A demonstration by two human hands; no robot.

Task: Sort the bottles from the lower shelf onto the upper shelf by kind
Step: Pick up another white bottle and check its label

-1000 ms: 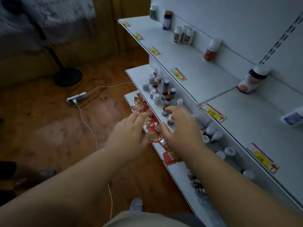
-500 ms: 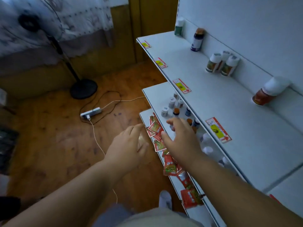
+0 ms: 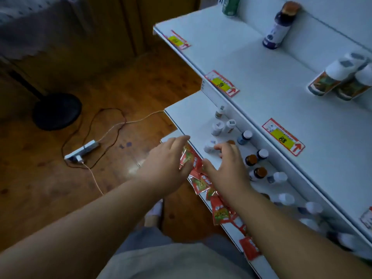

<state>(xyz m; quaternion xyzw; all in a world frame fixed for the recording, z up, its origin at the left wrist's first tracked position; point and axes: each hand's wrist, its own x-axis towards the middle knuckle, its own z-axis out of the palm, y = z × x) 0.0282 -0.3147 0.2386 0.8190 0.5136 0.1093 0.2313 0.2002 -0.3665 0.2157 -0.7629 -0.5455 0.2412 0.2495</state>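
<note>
Over the white metal lower shelf (image 3: 187, 111), both hands reach.
Left hand (image 3: 167, 166) and right hand (image 3: 227, 168) hover with fingers spread, holding nothing, near small white-capped bottles (image 3: 218, 127).

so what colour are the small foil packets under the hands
Red, with green and yellow print, on the small foil packets; seen in the head view.

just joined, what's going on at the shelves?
A person reaches both hands toward the lower shelf. The right hand hovers open over a white-capped bottle; the left hand is open above the red sachets. Neither holds anything. A few bottles already stand on the upper shelf.
</note>
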